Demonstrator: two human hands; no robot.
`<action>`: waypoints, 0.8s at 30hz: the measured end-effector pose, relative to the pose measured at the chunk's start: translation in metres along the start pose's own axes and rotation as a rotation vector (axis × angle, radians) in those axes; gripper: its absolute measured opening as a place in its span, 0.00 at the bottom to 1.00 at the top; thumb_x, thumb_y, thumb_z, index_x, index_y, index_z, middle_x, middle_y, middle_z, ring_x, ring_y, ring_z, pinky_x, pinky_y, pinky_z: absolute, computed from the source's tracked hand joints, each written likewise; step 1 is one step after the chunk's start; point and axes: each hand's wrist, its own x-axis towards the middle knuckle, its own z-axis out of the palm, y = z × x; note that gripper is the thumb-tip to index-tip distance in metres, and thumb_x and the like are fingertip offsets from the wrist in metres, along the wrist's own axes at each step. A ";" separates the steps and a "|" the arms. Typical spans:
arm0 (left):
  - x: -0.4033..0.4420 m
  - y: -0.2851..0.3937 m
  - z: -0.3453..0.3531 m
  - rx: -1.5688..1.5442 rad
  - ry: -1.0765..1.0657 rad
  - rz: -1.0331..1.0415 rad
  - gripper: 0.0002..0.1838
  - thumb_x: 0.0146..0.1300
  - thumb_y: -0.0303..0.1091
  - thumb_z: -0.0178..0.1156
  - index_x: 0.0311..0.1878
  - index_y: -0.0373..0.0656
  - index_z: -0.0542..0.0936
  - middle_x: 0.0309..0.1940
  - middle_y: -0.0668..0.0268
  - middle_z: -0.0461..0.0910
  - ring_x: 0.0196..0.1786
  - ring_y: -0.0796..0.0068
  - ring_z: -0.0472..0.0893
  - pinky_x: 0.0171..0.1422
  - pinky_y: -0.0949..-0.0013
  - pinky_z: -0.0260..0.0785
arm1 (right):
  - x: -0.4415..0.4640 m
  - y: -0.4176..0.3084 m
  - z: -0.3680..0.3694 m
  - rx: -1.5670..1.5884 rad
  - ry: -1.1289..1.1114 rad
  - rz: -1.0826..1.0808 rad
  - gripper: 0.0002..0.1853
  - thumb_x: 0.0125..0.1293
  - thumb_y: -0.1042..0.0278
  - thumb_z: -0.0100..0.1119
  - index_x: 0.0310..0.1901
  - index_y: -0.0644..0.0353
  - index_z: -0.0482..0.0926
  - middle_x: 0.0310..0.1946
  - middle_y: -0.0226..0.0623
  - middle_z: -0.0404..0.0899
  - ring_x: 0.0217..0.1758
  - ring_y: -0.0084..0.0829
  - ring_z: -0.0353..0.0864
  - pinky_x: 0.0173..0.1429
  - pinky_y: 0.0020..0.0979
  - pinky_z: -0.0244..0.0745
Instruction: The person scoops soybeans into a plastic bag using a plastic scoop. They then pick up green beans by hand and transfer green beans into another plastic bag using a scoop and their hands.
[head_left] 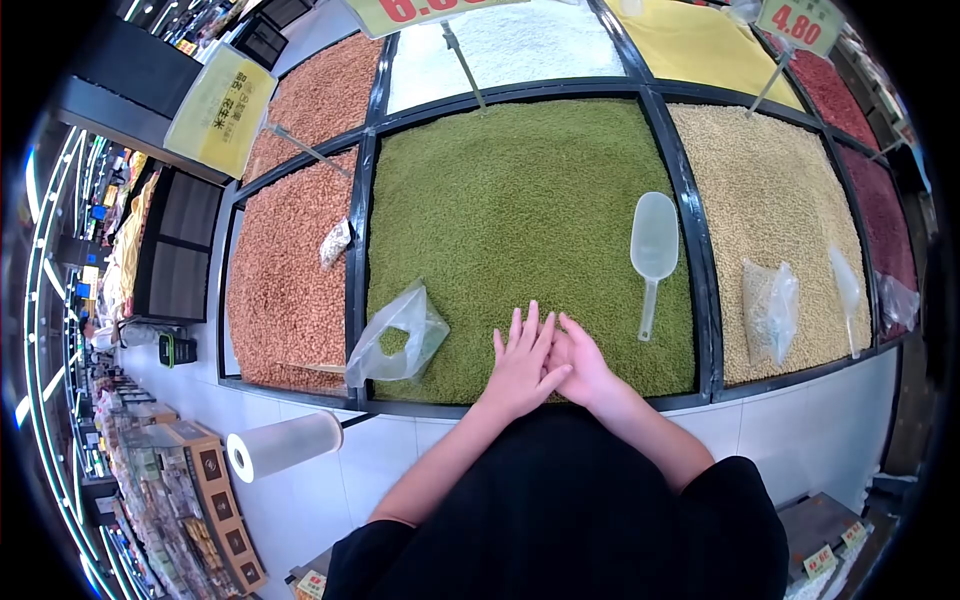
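My left hand [521, 366] lies partly over my right hand [582, 365], above the near part of a bin of green beans [510, 200]. The left fingers are spread and hold nothing. My right hand is palm up beneath it, partly covered, its visible fingers stretched out. A translucent scoop [655, 240] rests on the green beans to the right, handle toward me. At the bin's near left corner lies a crumpled clear plastic bag [408, 335], touching the frame.
Black dividers [690, 230] separate the bins. Reddish peanuts [290, 280] fill the left one, pale beans [765, 190] the right, with another bag [770, 310] and scoop [846, 290]. A plastic roll [290, 446] sticks out at the near left. Price signs [221, 112] stand above.
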 end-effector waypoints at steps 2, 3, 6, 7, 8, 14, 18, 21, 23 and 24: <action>0.001 0.001 -0.001 -0.019 0.005 -0.018 0.46 0.69 0.60 0.54 0.82 0.45 0.52 0.83 0.45 0.38 0.84 0.38 0.41 0.78 0.26 0.36 | -0.002 -0.001 0.001 -0.155 0.011 -0.057 0.35 0.80 0.41 0.36 0.76 0.61 0.60 0.70 0.43 0.70 0.73 0.40 0.68 0.78 0.43 0.59; 0.002 0.002 -0.002 -0.037 0.012 -0.035 0.46 0.69 0.58 0.54 0.82 0.45 0.51 0.83 0.43 0.36 0.84 0.38 0.41 0.78 0.26 0.38 | -0.005 -0.003 0.003 -0.153 0.012 -0.056 0.35 0.80 0.41 0.36 0.76 0.61 0.60 0.70 0.43 0.70 0.73 0.40 0.68 0.78 0.43 0.59; 0.001 0.001 -0.002 -0.076 0.025 -0.046 0.46 0.69 0.53 0.57 0.82 0.41 0.50 0.82 0.39 0.33 0.83 0.37 0.46 0.79 0.31 0.45 | -0.012 -0.008 0.002 -0.203 -0.059 -0.050 0.34 0.81 0.42 0.36 0.74 0.64 0.62 0.68 0.44 0.71 0.70 0.39 0.70 0.77 0.42 0.61; 0.001 0.000 -0.001 -0.107 0.032 -0.039 0.46 0.69 0.51 0.57 0.82 0.40 0.49 0.82 0.38 0.32 0.82 0.37 0.49 0.79 0.35 0.49 | -0.012 -0.009 -0.001 -0.209 -0.075 -0.039 0.34 0.81 0.42 0.36 0.73 0.65 0.63 0.68 0.44 0.71 0.70 0.39 0.70 0.77 0.42 0.61; 0.001 0.001 0.000 -0.106 0.033 -0.032 0.46 0.69 0.51 0.57 0.82 0.40 0.49 0.82 0.38 0.32 0.82 0.37 0.49 0.79 0.35 0.49 | -0.012 -0.011 -0.002 -0.217 -0.091 -0.027 0.34 0.81 0.42 0.36 0.73 0.65 0.63 0.67 0.45 0.72 0.70 0.40 0.70 0.76 0.42 0.61; -0.001 0.003 -0.008 -0.386 0.044 0.022 0.47 0.69 0.49 0.59 0.81 0.37 0.49 0.80 0.33 0.32 0.75 0.35 0.64 0.74 0.52 0.66 | -0.008 -0.001 -0.002 -0.335 0.000 -0.094 0.35 0.80 0.40 0.37 0.73 0.63 0.63 0.66 0.45 0.72 0.67 0.39 0.72 0.74 0.42 0.63; -0.001 0.000 -0.007 -0.414 0.014 0.012 0.45 0.70 0.50 0.59 0.81 0.39 0.51 0.81 0.37 0.39 0.73 0.39 0.69 0.72 0.52 0.69 | -0.007 0.000 0.000 -0.332 0.045 -0.098 0.31 0.81 0.42 0.37 0.69 0.60 0.67 0.60 0.42 0.75 0.62 0.36 0.74 0.70 0.41 0.68; -0.002 -0.013 0.003 -0.387 0.018 0.046 0.43 0.70 0.49 0.59 0.80 0.40 0.54 0.80 0.41 0.50 0.72 0.43 0.70 0.72 0.55 0.69 | -0.004 0.004 -0.011 -0.363 0.131 -0.132 0.27 0.81 0.44 0.40 0.67 0.57 0.70 0.60 0.42 0.76 0.60 0.37 0.77 0.67 0.42 0.72; -0.004 -0.024 0.009 -0.383 0.032 0.077 0.42 0.70 0.49 0.59 0.80 0.40 0.55 0.78 0.43 0.56 0.73 0.45 0.70 0.72 0.56 0.69 | -0.004 0.004 -0.019 -0.379 0.126 -0.093 0.24 0.82 0.46 0.41 0.64 0.56 0.72 0.56 0.42 0.78 0.55 0.37 0.80 0.62 0.43 0.76; -0.005 -0.026 0.008 -0.444 0.031 0.065 0.40 0.70 0.48 0.59 0.79 0.40 0.57 0.77 0.44 0.58 0.73 0.46 0.70 0.72 0.56 0.68 | -0.004 0.004 -0.020 -0.389 0.130 -0.095 0.24 0.82 0.46 0.41 0.64 0.56 0.72 0.56 0.42 0.78 0.55 0.37 0.80 0.62 0.43 0.76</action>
